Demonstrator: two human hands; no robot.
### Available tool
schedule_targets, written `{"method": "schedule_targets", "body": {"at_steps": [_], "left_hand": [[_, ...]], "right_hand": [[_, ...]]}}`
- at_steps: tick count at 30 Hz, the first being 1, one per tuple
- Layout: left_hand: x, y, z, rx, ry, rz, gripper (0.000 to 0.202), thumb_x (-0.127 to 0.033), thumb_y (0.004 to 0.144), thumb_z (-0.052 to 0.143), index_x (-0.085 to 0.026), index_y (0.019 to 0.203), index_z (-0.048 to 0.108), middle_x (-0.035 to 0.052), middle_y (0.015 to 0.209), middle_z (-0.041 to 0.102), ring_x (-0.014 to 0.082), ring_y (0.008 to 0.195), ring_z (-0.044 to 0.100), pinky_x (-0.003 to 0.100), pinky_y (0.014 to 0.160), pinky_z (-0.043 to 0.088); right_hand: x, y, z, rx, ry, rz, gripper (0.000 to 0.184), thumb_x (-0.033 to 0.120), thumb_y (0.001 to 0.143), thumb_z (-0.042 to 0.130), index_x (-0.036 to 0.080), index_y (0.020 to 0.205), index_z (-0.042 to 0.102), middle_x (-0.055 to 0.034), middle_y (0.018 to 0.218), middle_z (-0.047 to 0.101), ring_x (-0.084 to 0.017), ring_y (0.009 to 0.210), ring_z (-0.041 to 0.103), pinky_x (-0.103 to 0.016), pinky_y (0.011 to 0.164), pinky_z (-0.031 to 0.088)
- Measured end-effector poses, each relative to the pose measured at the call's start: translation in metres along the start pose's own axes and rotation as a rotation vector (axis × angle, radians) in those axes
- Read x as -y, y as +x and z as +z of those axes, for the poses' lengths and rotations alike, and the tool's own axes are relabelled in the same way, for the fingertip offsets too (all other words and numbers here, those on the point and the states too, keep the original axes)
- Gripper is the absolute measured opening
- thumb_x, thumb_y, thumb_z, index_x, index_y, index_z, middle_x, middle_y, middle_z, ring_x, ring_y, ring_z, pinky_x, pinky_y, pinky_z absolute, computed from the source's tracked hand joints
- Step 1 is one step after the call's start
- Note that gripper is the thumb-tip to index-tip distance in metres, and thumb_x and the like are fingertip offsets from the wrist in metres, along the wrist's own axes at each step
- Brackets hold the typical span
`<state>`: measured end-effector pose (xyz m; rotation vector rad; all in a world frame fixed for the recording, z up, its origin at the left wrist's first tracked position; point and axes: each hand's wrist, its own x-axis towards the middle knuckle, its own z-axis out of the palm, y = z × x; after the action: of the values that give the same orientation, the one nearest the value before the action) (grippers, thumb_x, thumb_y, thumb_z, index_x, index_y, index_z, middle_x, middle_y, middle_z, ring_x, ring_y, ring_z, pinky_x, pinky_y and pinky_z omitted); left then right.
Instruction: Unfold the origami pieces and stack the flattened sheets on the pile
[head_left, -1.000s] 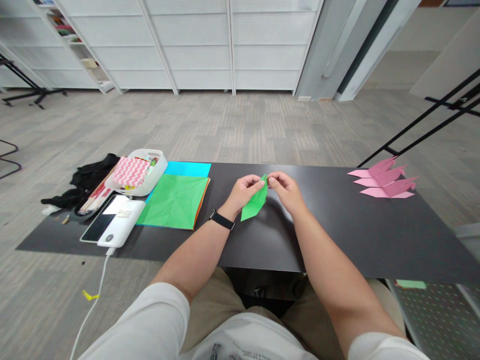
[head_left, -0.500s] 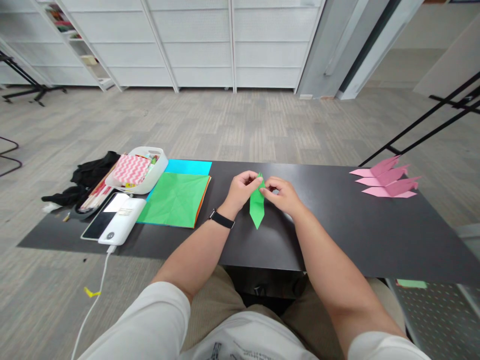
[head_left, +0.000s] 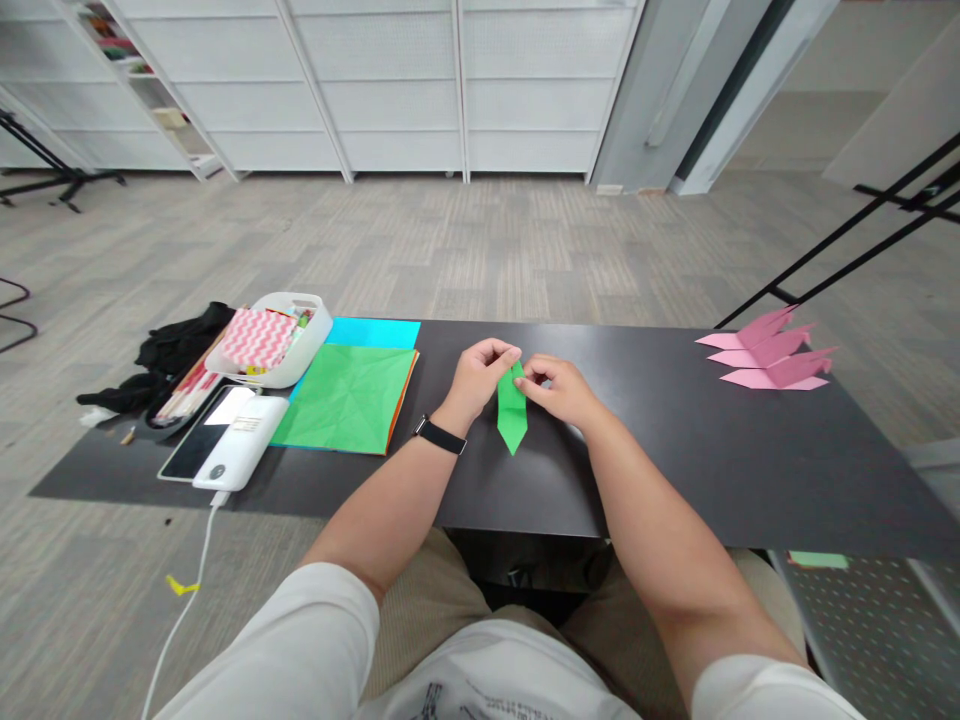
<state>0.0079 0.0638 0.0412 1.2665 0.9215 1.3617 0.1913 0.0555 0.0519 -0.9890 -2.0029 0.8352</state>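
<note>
Both hands pinched a folded green paper (head_left: 513, 418) above a dark table

The table (head_left: 675, 450) was long, smooth and nearly black, with a soft sheen near its middle. Beyond it spread a grey, streaked floor (head_left: 525, 250), ending at a row of white cabinets (head_left: 405, 95). Pink folded papers (head_left: 772, 352) stood at the table's right; at its left lay a stack of coloured sheets (head_left: 345, 400), green uppermost, beside a white basket (head_left: 311, 350).

The green paper was near the table's middle, its pointed end toward the person. The left hand (head_left: 478, 380) had thumb and fingers clamped on its upper end; the right hand (head_left: 561, 388) nipped its right edge.

Fingers covered the paper's top, so its folds there were hidden. Whether its lower tip touched the table could not be told. The basket's contents were partly hidden under a pink zigzag-patterned item (head_left: 259, 338). A black-barred stand (head_left: 832, 262) was cut off at the right edge, and a white cable (head_left: 196, 570) ran out at the bottom.
</note>
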Motion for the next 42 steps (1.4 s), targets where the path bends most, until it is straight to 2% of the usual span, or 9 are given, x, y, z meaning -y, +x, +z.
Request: {"method": "schedule_targets", "body": {"at_steps": [5, 13, 17, 21, 24, 28, 30, 35, 42], "left_hand": [[0.002, 0.003, -0.003, 0.013, -0.136, -0.022, 0.049, -0.059, 0.084, 0.085, -0.021, 0.112, 0.073, 0.0047, 0.102, 0.074, 0.0154, 0.09, 0.067, 0.029, 0.084, 0.054], [0.021, 0.003, -0.004, 0.186, 0.007, -0.127, 0.046, -0.049, 0.076, 0.092, -0.017, 0.103, 0.074, 0.0051, 0.098, 0.077, 0.0156, 0.085, 0.07, 0.031, 0.084, 0.055], [0.024, 0.001, -0.004, 0.218, 0.164, -0.074, 0.038, -0.046, 0.077, 0.09, -0.017, 0.098, 0.075, 0.0058, 0.096, 0.077, 0.017, 0.083, 0.069, 0.033, 0.082, 0.056], [0.012, -0.001, -0.005, 0.167, 0.281, 0.039, 0.027, -0.042, 0.081, 0.087, -0.019, 0.091, 0.077, 0.005, 0.093, 0.077, 0.0189, 0.088, 0.069, 0.035, 0.088, 0.055], [0.004, -0.003, -0.004, 0.13, 0.138, 0.056, 0.029, -0.043, 0.082, 0.086, -0.019, 0.094, 0.075, 0.0037, 0.091, 0.075, 0.0179, 0.088, 0.069, 0.034, 0.088, 0.056], [0.003, -0.002, -0.004, 0.029, -0.014, 0.022, 0.043, -0.04, 0.078, 0.091, -0.019, 0.108, 0.069, -0.0007, 0.084, 0.071, 0.0139, 0.078, 0.069, 0.03, 0.082, 0.057], [0.004, -0.001, -0.004, -0.036, -0.013, 0.023, 0.044, -0.038, 0.075, 0.093, -0.019, 0.107, 0.068, -0.0001, 0.084, 0.072, 0.0144, 0.08, 0.071, 0.03, 0.083, 0.058], [0.005, -0.001, -0.005, -0.068, -0.001, 0.042, 0.037, -0.038, 0.079, 0.09, -0.018, 0.104, 0.073, 0.0084, 0.104, 0.08, 0.0213, 0.098, 0.077, 0.04, 0.098, 0.061], [0.008, -0.004, -0.003, -0.136, 0.092, 0.079, 0.031, -0.041, 0.081, 0.088, -0.018, 0.097, 0.074, 0.0074, 0.098, 0.079, 0.0204, 0.091, 0.076, 0.037, 0.09, 0.062]], "right_hand": [[-0.007, 0.001, -0.007, -0.161, -0.007, 0.045, 0.029, 0.039, 0.092, 0.069, 0.025, 0.07, 0.057, 0.0008, 0.073, 0.057, -0.017, 0.067, 0.052, -0.034, 0.066, 0.041], [-0.024, 0.002, -0.017, -0.363, 0.013, 0.088, 0.028, 0.045, 0.091, 0.071, 0.024, 0.074, 0.062, 0.0008, 0.075, 0.06, -0.017, 0.068, 0.052, -0.033, 0.066, 0.042], [-0.022, 0.001, -0.016, -0.406, 0.051, 0.085, 0.028, 0.049, 0.093, 0.071, 0.025, 0.079, 0.067, -0.0002, 0.078, 0.064, -0.018, 0.069, 0.056, -0.034, 0.068, 0.047], [-0.015, 0.0, -0.015, -0.431, 0.118, 0.069, 0.029, 0.055, 0.093, 0.071, 0.026, 0.09, 0.073, -0.0023, 0.084, 0.07, -0.02, 0.073, 0.062, -0.037, 0.073, 0.053], [-0.011, 0.0, -0.013, -0.397, 0.192, 0.065, 0.034, 0.058, 0.089, 0.076, 0.028, 0.105, 0.075, -0.0043, 0.096, 0.075, -0.022, 0.085, 0.068, -0.039, 0.082, 0.057], [-0.011, 0.001, -0.009, -0.296, 0.213, 0.088, 0.033, 0.057, 0.086, 0.08, 0.025, 0.088, 0.074, -0.0023, 0.083, 0.072, -0.019, 0.074, 0.065, -0.037, 0.075, 0.055], [-0.011, 0.001, -0.006, -0.277, 0.211, 0.096, 0.033, 0.057, 0.087, 0.078, 0.024, 0.083, 0.073, -0.0015, 0.078, 0.07, -0.018, 0.07, 0.062, -0.036, 0.072, 0.053], [-0.01, 0.0, -0.001, -0.264, 0.157, 0.07, 0.033, 0.058, 0.089, 0.077, 0.025, 0.09, 0.076, -0.0039, 0.086, 0.074, -0.02, 0.075, 0.066, -0.037, 0.074, 0.055], [-0.004, 0.0, 0.005, -0.294, 0.033, 0.003, 0.022, 0.048, 0.09, 0.077, 0.026, 0.09, 0.073, -0.0046, 0.09, 0.073, -0.021, 0.078, 0.068, -0.038, 0.075, 0.06]]}}
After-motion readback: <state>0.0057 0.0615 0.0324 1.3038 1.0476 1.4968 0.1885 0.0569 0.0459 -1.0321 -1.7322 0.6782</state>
